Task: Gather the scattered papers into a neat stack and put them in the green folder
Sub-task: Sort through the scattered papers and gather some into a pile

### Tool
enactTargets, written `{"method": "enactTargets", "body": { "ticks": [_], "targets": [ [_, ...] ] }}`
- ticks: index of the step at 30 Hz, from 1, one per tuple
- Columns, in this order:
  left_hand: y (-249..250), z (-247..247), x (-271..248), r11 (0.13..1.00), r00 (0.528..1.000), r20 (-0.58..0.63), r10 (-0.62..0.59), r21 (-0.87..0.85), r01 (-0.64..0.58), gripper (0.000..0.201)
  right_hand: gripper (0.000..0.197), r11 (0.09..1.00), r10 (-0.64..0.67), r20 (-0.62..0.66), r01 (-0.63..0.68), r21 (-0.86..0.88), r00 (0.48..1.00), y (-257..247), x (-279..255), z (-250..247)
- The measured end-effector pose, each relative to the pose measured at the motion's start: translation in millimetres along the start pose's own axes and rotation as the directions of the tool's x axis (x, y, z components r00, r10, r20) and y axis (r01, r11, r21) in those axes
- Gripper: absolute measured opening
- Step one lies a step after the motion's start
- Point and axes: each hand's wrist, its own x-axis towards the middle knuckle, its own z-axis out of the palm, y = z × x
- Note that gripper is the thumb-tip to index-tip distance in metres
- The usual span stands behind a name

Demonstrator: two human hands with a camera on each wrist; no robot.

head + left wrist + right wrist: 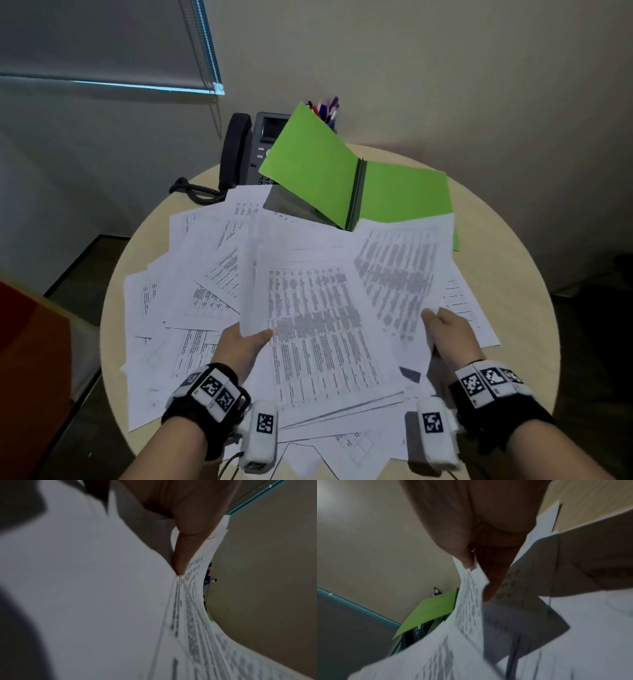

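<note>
White printed papers (318,308) are pinched by both hands, left hand (239,346) and right hand (448,335).

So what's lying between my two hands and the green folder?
Head view: only overlapping printed papers cover the table between the left hand, right hand and green folder.

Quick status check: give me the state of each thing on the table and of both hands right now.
green folder: open, left cover raised, papers overlapping its right flap.
papers: scattered over the table, not yet stacked.
left hand: pinches a lifted sheet's edge.
right hand: grips other sheets.
phone: handset on cradle.
pen holder: upright behind the folder.
</note>
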Motion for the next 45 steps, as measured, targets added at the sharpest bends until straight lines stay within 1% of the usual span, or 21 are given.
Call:
{"method": "enactTargets", "body": {
  "ticks": [3,6,8,12,14,16,18,19,21,22,24,26,27,29,30,31,33,35,39,43,45],
  "targets": [
    [-1,-16,6,1.000,0.999,-0.054,-0.006,0.001,0.006,0.039,0.030,0.998,-0.068,-0.087,0.068,0.004,0.994,2,10,-23],
    [1,-24,8,0.999,0.997,-0.072,-0.021,0.035,0.024,0.033,0.014,0.970,-0.083,-0.105,0.104,0.218,0.991,-15,9,-47],
    [4,-24,9,0.997,0.998,-0.059,-0.033,0.071,0.037,0.027,0.018,0.936,-0.123,-0.048,0.132,0.326,0.991,-36,2,-64],
    [5,-20,15,0.993,0.998,0.002,-0.068,0.097,0.068,0.035,0.023,0.868,-0.269,0.109,0.191,0.458,0.957,-72,-14,-83],
    [5,-16,14,0.990,0.998,0.023,-0.062,0.129,0.058,0.039,0.023,0.825,-0.288,0.152,0.165,0.540,0.945,-79,-15,-77],
    [4,-14,12,0.992,0.996,0.035,-0.082,0.096,0.078,0.053,0.018,0.803,-0.263,0.178,0.113,0.586,0.948,-81,-17,-62],
    [3,-13,8,0.988,0.986,0.068,-0.150,-0.026,0.152,0.061,0.019,0.842,-0.218,0.230,0.064,0.536,0.948,-71,-17,-41],
    [4,-12,6,0.971,0.975,0.103,-0.197,-0.118,0.208,0.062,0.013,0.877,-0.176,0.252,0.035,0.479,0.952,-64,-18,-28],
    [8,-11,1,0.915,0.957,0.171,-0.233,-0.295,0.275,0.055,0.033,0.961,-0.099,0.261,0.024,0.277,0.960,-49,-22,-1],
    [10,-11,0,0.902,0.956,0.185,-0.227,-0.330,0.278,0.055,0.040,0.986,-0.079,0.266,0.036,0.166,0.961,-39,-23,12],
    [12,-11,-2,0.941,0.953,0.211,-0.217,-0.213,0.262,0.071,0.043,0.998,-0.052,0.307,0.064,-0.028,0.950,-23,-24,33],
    [10,-8,-3,0.986,0.970,0.191,-0.149,-0.042,0.160,0.066,0.041,0.986,-0.033,0.346,0.086,-0.140,0.938,-13,-23,48],
    [7,-6,-1,0.996,0.986,0.140,-0.094,0.010,0.094,0.056,0.039,0.970,-0.047,0.320,0.120,-0.213,0.946,-10,-22,51],
    [5,-3,-1,0.998,0.998,0.051,-0.043,0.054,0.040,0.043,0.026,0.899,-0.103,0.159,0.161,-0.407,0.982,-6,-16,48],
    [4,-3,-1,0.998,0.998,0.042,-0.046,0.036,0.045,0.043,0.027,0.875,-0.092,0.074,0.116,-0.469,0.993,-3,-12,44],
    [3,-2,0,0.999,0.997,0.048,-0.054,0.010,0.054,0.044,0.037,0.868,-0.053,0.030,0.061,-0.492,0.998,3,-7,40],
    [0,-4,0,0.998,0.997,0.054,-0.062,-0.019,0.063,0.047,0.049,0.895,0.038,0.032,-0.020,-0.445,0.999,14,2,32],
    [-2,-4,2,0.998,0.997,0.045,-0.056,-0.034,0.058,0.048,0.048,0.951,0.065,0.079,-0.038,-0.308,0.995,20,5,29],
    [-3,-4,3,0.996,0.998,0.041,-0.048,-0.070,0.051,0.047,0.014,0.992,0.027,0.128,-0.011,-0.123,0.991,32,8,30],
    [-1,-4,1,0.997,0.999,0.020,-0.039,-0.059,0.040,0.045,0.035,0.998,0.026,0.083,-0.021,-0.055,0.996,41,13,24],
    [0,-3,1,0.997,0.999,0.020,-0.046,-0.058,0.047,0.045,0.034,0.999,-0.023,0.057,0.025,-0.036,0.998,36,15,18]
  ]
}}
